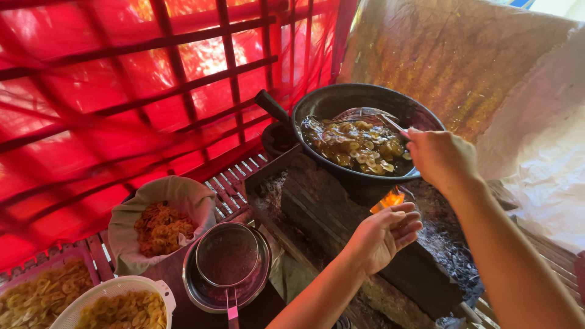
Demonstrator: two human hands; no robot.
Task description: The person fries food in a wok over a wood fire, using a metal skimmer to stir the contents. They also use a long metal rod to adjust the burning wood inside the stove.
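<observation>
Skimmer [364, 115] handle gripped in my right hand [440, 159] over the wok [341, 100] at upper right; my left hand [385, 234] hangs open below.

Wok [329, 103]: dark metal, matt, soot-blackened outside; oil inside glossy. Wire skimmer [364, 114] at its 1 o'clock rim: bright metal mesh, held by the right hand [440, 159]. Left hand [385, 234] bare, open. Stove block [317, 210] at wok's 6 o'clock: rough, charred, ash-dusted. Sieve [228, 256]: fine metal mesh over shiny steel bowl [201, 292]. Cloth [183, 192] lining the chip basket: soft, matt. Colander [106, 291]: smooth white plastic. Netting [91, 91]: red, translucent.
</observation>
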